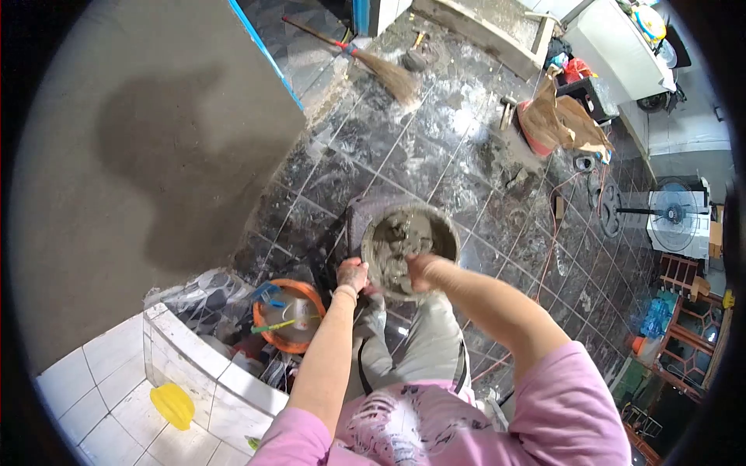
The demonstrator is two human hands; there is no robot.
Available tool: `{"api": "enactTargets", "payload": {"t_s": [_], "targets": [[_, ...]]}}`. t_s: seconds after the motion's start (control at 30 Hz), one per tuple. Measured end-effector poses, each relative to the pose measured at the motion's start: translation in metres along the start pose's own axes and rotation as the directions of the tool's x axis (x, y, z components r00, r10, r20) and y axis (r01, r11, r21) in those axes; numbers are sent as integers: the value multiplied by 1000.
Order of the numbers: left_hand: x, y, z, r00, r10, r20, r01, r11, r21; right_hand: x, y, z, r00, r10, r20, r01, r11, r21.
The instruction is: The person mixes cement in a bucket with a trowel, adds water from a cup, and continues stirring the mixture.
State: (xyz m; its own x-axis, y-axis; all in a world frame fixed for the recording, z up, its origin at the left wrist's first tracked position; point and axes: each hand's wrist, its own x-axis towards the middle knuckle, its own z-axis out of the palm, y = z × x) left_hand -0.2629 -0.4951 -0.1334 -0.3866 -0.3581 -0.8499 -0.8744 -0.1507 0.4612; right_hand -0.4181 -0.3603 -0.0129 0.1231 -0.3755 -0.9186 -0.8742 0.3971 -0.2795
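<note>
A round bucket (453, 245) holds wet grey cement mortar (404, 233) in front of my legs. It seems to rest on a dark, boxy support (359, 217). My left hand (353, 273) is closed on the bucket's left rim. Over the mortar, my right hand (422, 272) is closed, with its fingers down inside the near side of the bucket; what it grips is hidden. To the left of my left hand stands an orange bucket (259, 314) with cloudy water, a blue tool (268, 293) and a green-yellow handled tool (273, 326).
A grey plastered wall (171, 155) rises at the left, above a white tiled ledge (186, 346). Across the dusty tiled floor lie a broom (388, 76) and an orange cord (553, 225). Farther right are a torn paper sack (571, 116) and a fan (672, 211).
</note>
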Motion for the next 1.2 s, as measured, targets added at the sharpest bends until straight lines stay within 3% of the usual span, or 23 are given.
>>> {"api": "enactTargets", "payload": {"t_s": [0.03, 0.07, 0.1, 0.13, 0.17, 0.2, 0.23, 0.27, 0.4, 0.43, 0.47, 0.53, 0.67, 0.77, 0.8, 0.87, 0.9, 1.0, 1.03, 1.07, 1.1, 1.17, 1.2], "targets": [[-5, -2, 1, 998, 60, 36, -54, 987, -149, 8, 6, 10, 983, -110, 147, 105, 994, 42], [-6, 6, 0, 999, 37, 32, -33, 991, -131, 8, 17, 22, 989, 9, 148, -77, 884, 462], [-7, 11, 0, 1000, 11, 22, -8, 992, -123, -3, 23, 26, 981, 128, 146, -193, 574, 796], [-12, 11, -1, 1000, -28, 14, 30, 993, -116, -17, 16, 38, 988, 131, 85, -106, 163, 981], [-14, 11, -2, 999, -31, 7, 32, 992, -123, -24, 10, 49, 997, 72, 40, -24, -208, 978], [-8, 6, -1, 999, 39, -24, -39, 999, -30, -29, 4, 59, 999, 34, -20, 36, -552, 833], [2, -3, 0, 993, 109, -42, -106, 992, 70, -34, -3, 73, 989, -85, -118, 5, -791, 611], [9, -14, 4, 983, 178, -50, -168, 971, 168, -38, -7, 84, 957, -160, -242, -74, -941, 329], [3, -9, 4, 987, 145, -67, -135, 982, 134, -96, -21, 76, 988, 98, -121, 156, -596, 788], [-2, -3, 0, 986, 157, -51, -145, 971, 190, -109, -13, 73, 984, 172, -49, 70, -118, 991], [-9, 3, -1, 992, 113, -47, -107, 987, 116, -121, -5, 66, 934, 266, -238, -2, 671, 742], [-17, 11, -1, 999, 26, -33, -27, 999, -33, -137, 8, 56, 941, 253, -223, -184, 940, 289], [-13, 4, 0, 999, 16, -38, -19, 996, -84, -133, 6, 16, 955, 217, -203, -211, 976, 51], [-3, -3, 3, 993, 76, -86, -74, 997, 25, -57, 10, 38, 949, 158, -274, -183, 981, -69], [-7, -4, 3, 998, 39, -55, -40, 999, -20, -38, 7, 46, 946, 136, -294, -174, 979, -109], [-12, 6, -2, 1000, -16, -6, 15, 992, -125, -21, -10, 33, 942, 190, -277, -212, 976, -51], [-14, 9, -2, 999, -41, 0, 41, 988, -152, -26, -15, 16, 964, 192, -184, -193, 981, 14], [-18, 13, 0, 1000, -5, -19, 2, 987, -159, -26, 11, 33, 937, 244, -250, -221, 968, 118], [-23, 20, -2, 999, -25, -27, 22, 995, -96, -31, 14, 24, 964, 242, -113, -231, 968, 99], [-21, 28, -1, 999, -21, -39, 16, 993, -117, -20, 22, 30, 954, 265, -140, -254, 963, 90], [-20, 24, 1, 998, -35, -51, 27, 990, -136, -27, 29, 13, 985, 163, -53, -156, 982, 110], [-21, 24, -3, 998, -45, -50, 39, 993, -114, -17, 59, 13, 969, 170, 181, -247, 734, 633], [-26, 26, -4, 998, -52, -36, 48, 995, -88, -33, 71, 9, 963, 78, 260, -269, 376, 887]]}}
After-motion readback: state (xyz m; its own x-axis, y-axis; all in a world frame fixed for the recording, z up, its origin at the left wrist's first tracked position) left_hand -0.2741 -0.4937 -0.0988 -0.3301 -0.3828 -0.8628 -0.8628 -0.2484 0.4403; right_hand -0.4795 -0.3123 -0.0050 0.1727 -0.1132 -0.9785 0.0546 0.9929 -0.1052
